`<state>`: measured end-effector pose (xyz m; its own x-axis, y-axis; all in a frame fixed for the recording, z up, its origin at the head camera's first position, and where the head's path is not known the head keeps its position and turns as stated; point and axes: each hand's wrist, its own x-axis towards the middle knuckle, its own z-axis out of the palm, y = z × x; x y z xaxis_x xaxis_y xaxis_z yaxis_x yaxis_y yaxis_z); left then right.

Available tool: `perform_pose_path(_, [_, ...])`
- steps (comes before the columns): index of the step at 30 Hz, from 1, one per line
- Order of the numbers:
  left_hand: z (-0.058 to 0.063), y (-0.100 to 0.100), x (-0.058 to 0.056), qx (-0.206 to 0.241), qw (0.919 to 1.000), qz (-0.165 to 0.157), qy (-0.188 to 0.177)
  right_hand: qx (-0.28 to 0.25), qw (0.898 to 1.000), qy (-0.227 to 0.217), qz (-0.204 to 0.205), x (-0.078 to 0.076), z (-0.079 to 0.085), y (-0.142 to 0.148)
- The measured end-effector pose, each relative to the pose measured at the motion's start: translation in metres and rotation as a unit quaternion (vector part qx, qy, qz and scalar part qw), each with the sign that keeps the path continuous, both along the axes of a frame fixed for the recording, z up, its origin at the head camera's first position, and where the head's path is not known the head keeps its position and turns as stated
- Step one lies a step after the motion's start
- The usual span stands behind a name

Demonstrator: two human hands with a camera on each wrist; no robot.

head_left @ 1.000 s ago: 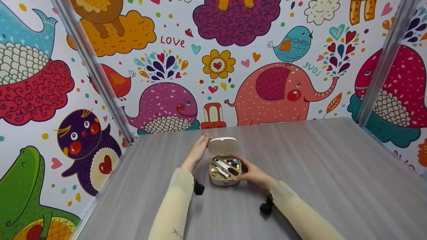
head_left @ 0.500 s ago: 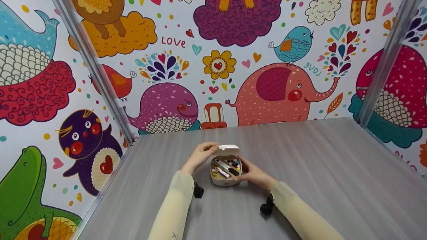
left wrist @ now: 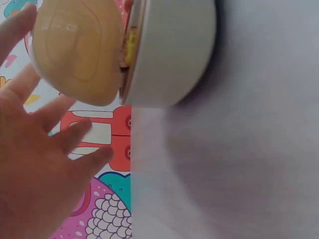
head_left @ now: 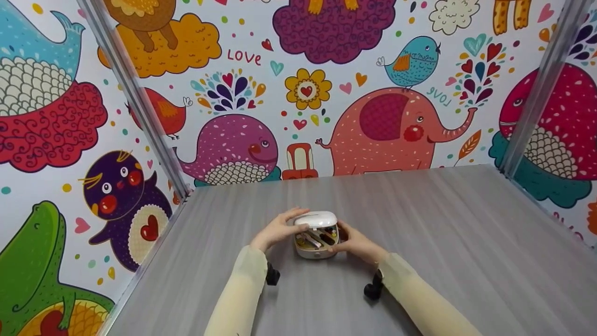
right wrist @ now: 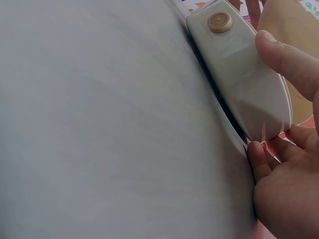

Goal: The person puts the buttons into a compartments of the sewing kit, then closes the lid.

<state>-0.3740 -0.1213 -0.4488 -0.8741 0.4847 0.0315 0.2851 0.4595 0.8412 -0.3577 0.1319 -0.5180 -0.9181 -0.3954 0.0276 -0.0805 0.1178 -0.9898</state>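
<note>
In the head view a small white sewing kit box stands on the table with its hinged lid tilted partly down over it. Inside are a black-ended tool and a slim light-coloured tool, partly hidden by the lid. My left hand touches the lid from the left; in the left wrist view its spread, fairly straight fingers lie at the lid's outer side. My right hand grips the box's right side, and in the right wrist view the thumb lies across its front, near a round gold-coloured button.
The grey wood-grain table extends around the box on all sides. Walls printed with cartoon animals stand behind it and at both sides, with metal posts at the corners.
The lid has swung from upright down towards the box, hiding more of the contents. My left hand has moved from behind the lid's edge forward with it. The right hand stays on the box.
</note>
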Motion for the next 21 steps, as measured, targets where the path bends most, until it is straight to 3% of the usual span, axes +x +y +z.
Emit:
perform_pose_path(13, [-0.024, -0.001, 0.008, -0.014, 0.9989, -0.001, 0.045, -0.004, 1.0, -0.006, -0.005, 0.001, 0.0, 0.001])
perform_pose_path(21, [-0.033, 0.001, 0.012, -0.027, 0.9987, 0.005, 0.043, 0.009, 1.0, -0.011, -0.01, 0.002, 0.001, 0.0])
